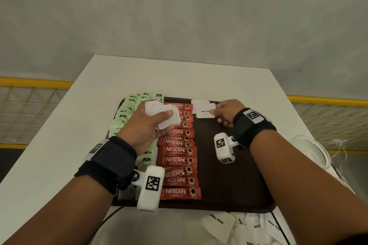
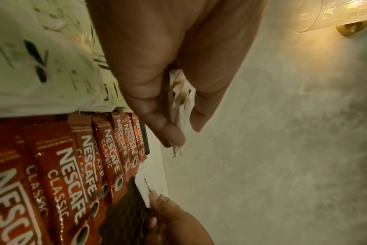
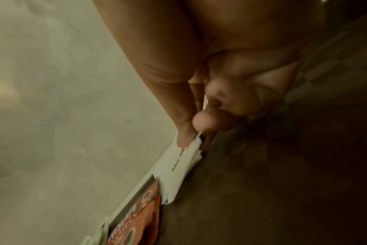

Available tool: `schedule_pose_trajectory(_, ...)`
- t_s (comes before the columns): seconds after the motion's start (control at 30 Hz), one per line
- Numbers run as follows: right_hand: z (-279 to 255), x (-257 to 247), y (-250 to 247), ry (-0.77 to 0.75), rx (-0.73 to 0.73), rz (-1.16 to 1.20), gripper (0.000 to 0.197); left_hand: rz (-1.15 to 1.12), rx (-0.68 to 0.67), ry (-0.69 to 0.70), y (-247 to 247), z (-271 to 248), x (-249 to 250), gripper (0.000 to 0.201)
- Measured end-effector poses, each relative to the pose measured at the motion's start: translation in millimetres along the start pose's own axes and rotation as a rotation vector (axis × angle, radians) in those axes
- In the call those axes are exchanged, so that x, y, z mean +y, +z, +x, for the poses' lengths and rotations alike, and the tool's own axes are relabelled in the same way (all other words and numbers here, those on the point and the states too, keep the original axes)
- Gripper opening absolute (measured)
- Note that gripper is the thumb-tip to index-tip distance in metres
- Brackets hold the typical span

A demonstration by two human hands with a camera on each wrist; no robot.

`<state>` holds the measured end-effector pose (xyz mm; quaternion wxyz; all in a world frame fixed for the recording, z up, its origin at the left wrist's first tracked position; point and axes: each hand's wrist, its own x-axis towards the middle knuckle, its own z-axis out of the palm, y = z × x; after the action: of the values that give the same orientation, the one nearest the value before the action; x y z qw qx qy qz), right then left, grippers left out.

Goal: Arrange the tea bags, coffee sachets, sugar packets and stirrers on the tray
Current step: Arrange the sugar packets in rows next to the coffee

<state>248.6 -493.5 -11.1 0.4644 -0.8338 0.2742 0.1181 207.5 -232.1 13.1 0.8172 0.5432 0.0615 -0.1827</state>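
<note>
My right hand (image 1: 226, 113) pinches a white sugar packet (image 1: 205, 111) by its near edge, laying it at the far end of the tray (image 1: 229, 185), just beside the red coffee sachets (image 1: 179, 151). One more packet lies under it, perhaps two; the right wrist view is too blurred to count. My left hand (image 1: 151, 123) hovers over the sachet column with its fingers (image 1: 166, 114) curled round a loose bundle of more sugar packets (image 1: 159, 110). Green tea bags (image 1: 127, 109) line the tray's left edge. Spare packets (image 1: 219, 223) lie on the counter (image 1: 59, 155) in front of the tray. I judge these packets light, thin and floppy, and slick enough to slide off each other, so I'd take each by an edge between thumb and forefinger and press it flat as I let go.
</note>
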Motion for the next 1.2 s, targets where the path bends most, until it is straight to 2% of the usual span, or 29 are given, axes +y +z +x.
schedule_pose_trajectory(0.13,-1.9,-9.3,8.2,-0.016,-0.011,-0.190,0.020,-0.007,0.001,-0.052,-1.1,-1.4,1.6,0.034)
schedule_pose_trajectory(0.23,4.4,-9.4,10.8,-0.054,0.015,-0.120,0.025,-0.036,-0.019,-0.080,-0.9,-2.8,2.1,0.031)
schedule_pose_trajectory(0.3,5.6,-12.4,13.7,-0.033,0.015,-0.214,0.024,-0.040,-0.043,-0.086,-1.3,-3.2,1.1,0.035)
schedule_pose_trajectory(0.37,7.2,-14.5,17.6,-0.013,0.034,-0.388,0.035,-0.033,-0.061,-0.080,-1.1,-2.8,-1.0,0.041)
schedule_pose_trajectory(0.47,0.8,-20.1,15.3,-0.065,0.104,-0.475,0.045,-0.012,-0.069,-0.062,0.5,-0.6,-3.7,0.048)
schedule_pose_trajectory(0.53,-13.3,-26.9,10.3,-0.180,0.091,-0.397,0.046,-0.011,-0.067,-0.046,1.8,2.3,-4.9,0.050)
schedule_pose_trajectory(0.57,-22.8,-30.9,9.2,-0.236,0.031,-0.278,0.046,-0.013,-0.066,-0.038,2.7,3.6,-5.4,0.051)
schedule_pose_trajectory(0.63,-43.7,-38.3,10.0,-0.305,-0.180,-0.032,0.037,-0.015,-0.073,-0.018,5.8,6.6,-6.6,0.053)
schedule_pose_trajectory(0.7,-54.9,-40.6,13.5,-0.341,-0.348,0.073,0.023,0.027,-0.106,0.008,10.0,9.4,-7.6,0.049)
schedule_pose_trajectory(0.73,-55.9,-40.1,14.7,-0.358,-0.370,0.095,0.018,0.052,-0.118,0.016,12.4,10.7,-7.8,0.047)
schedule_pose_trajectory(0.8,-54.4,-39.1,15.5,-0.376,-0.314,0.180,0.016,0.059,-0.109,0.015,16.9,13.9,-7.2,0.048)
schedule_pose_trajectory(0.9,-43.8,-29.6,8.4,-0.293,-0.181,0.428,0.022,0.018,-0.053,0.001,20.1,18.7,-2.1,0.047)
schedule_pose_trajectory(0.97,-35.8,-18.9,2.3,-0.191,-0.115,0.503,0.025,0.007,-0.029,-0.007,19.5,20.6,2.7,0.043)
schedule_pose_trajectory(1.1,-25.4,-2.0,1.6,-0.031,-0.064,0.305,0.030,0.000,-0.015,-0.036,15.4,21.3,7.9,0.043)
schedule_pose_trajectory(1.2,-20.1,0.2,7.1,0.004,-0.054,0.127,0.028,0.007,-0.021,-0.045,12.7,20.5,7.1,0.044)
